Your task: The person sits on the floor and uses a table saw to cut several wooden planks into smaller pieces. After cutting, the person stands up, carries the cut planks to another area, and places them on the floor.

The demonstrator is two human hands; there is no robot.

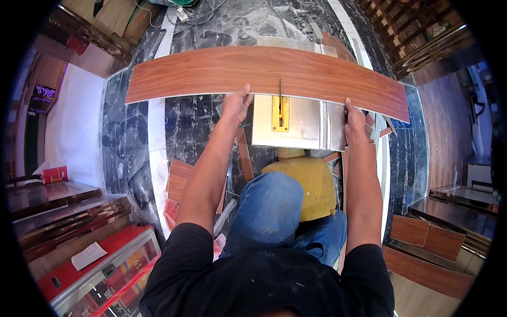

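A long reddish-brown wood-grain flooring plank (211, 68) lies crosswise over a small table saw with a metal top (303, 124). The saw's thin blade (281, 87) rises from a yellow insert (280, 120) and overlaps the plank's near edge; I cannot tell whether it has cut into the wood. My left hand (236, 107) grips that near edge to the left of the blade, thumb on top. To the right of the metal top, my right hand (355, 119) holds the same edge, its thumb also on the upper face. The fingers under the plank are hidden.
A yellow stool (311, 185) stands by my knees. Plank offcuts (179, 179) lie on the dusty dark tiled floor (195, 127) at both sides. More planks (422, 269) are at the lower right, a red box (100, 259) at the lower left. Cords (198, 18) trail at the far end.
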